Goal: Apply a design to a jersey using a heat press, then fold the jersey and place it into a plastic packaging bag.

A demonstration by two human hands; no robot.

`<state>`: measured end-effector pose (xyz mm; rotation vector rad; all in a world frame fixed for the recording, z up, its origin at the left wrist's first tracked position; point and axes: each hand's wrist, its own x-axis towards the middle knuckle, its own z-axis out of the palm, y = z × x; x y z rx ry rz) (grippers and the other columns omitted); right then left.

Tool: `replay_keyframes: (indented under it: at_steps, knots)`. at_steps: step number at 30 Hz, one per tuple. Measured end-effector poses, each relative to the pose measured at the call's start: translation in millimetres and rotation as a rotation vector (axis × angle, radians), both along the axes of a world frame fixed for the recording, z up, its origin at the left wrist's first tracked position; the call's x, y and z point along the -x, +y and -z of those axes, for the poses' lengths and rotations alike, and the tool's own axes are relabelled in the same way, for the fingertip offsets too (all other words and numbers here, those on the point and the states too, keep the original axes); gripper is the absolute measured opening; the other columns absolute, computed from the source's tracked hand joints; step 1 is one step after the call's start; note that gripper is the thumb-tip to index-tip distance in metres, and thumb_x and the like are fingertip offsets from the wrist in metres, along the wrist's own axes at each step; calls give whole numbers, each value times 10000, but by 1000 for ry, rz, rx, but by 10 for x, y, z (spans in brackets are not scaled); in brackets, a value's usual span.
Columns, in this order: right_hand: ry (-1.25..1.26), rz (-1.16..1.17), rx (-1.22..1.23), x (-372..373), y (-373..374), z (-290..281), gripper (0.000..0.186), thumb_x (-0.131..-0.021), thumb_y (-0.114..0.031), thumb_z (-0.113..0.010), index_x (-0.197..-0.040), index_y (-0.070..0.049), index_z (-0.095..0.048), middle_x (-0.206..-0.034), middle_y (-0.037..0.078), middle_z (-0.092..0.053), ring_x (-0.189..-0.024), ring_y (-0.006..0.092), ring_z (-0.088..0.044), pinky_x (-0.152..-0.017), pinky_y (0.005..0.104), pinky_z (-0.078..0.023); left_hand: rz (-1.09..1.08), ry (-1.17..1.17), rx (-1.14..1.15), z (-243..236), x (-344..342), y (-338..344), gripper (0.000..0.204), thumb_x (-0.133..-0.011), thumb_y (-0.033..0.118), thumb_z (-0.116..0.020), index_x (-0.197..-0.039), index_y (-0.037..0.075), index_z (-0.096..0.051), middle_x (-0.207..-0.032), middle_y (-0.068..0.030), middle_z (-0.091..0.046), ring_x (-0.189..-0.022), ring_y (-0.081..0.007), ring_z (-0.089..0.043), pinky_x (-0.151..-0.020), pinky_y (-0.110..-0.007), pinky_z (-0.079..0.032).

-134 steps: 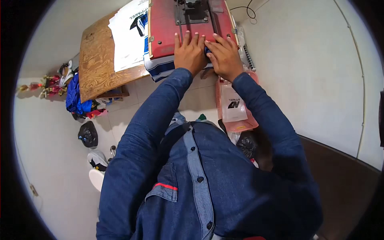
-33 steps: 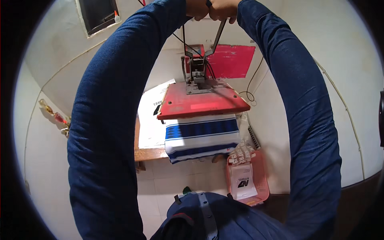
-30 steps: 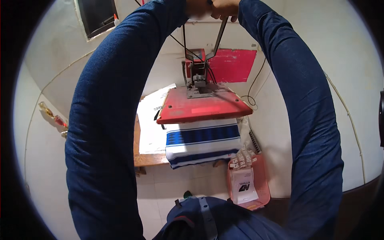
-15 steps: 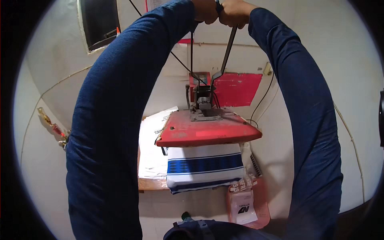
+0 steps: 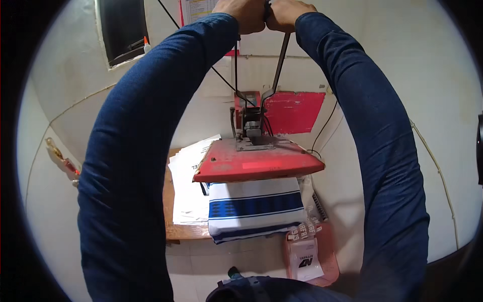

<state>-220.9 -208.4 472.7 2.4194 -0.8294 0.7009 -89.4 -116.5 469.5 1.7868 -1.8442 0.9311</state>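
Both my arms reach up over a red heat press (image 5: pixel 259 158). At the top, my left hand (image 5: pixel 247 15) and my right hand (image 5: pixel 288 15) are closed side by side around the handle's dark crossbar. Two dark lever arms of the handle (image 5: pixel 280 65) run down from my fists to the metal linkage behind the red upper plate. Beneath that plate lies a folded white cloth with blue bands (image 5: pixel 256 207), its front part sticking out and hanging over the near edge. How close the plate is to the cloth further back is hidden.
A stack of white paper sheets (image 5: pixel 188 201) lies on the wooden table (image 5: pixel 176 232) left of the press. At the lower right is a pink bin (image 5: pixel 329 256) with white printed packaging (image 5: pixel 306 259). A cable (image 5: pixel 329 118) hangs on the wall near a pink panel (image 5: pixel 297 113).
The whole view has shifted slightly, and my hands show a little further left with more of them in frame. Both still grip the handle; the upper plate and cloth look about the same.
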Motion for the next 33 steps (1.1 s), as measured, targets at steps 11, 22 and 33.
replay_keyframes:
  at_steps: [11,22,33]
  knots:
    - [-262,-439,155,387,-125,247,992,-767,-376,-797,-1589,-98,-317,-1576,325,-343,-1445,499,-359,-1153,569,-397,613,-157,398,232,-138,330,770,-759,285,-726,-1443,12,-501,-1325,-269,-619,-1203,-433,-615,-1028,-478,-502]
    - [-302,-371,-141,906,1066,368,547,-876,-172,-550,-1338,120,-551,-1226,355,-641,-1183,460,-620,-1057,455,-487,201,237,117,496,751,1434,662,-815,267,-658,-1407,-10,-552,-1286,-284,-649,-1179,-408,-640,-998,-471,-522]
    - [-262,-532,-237,1184,1565,1766,620,-851,-243,-590,-1373,89,-536,-1197,357,-646,-1162,473,-619,-1039,481,-492,151,505,-60,2002,1225,1773,350,-893,246,-640,-1181,47,-663,-1080,-224,-727,-982,-420,-688,-895,-497,-552]
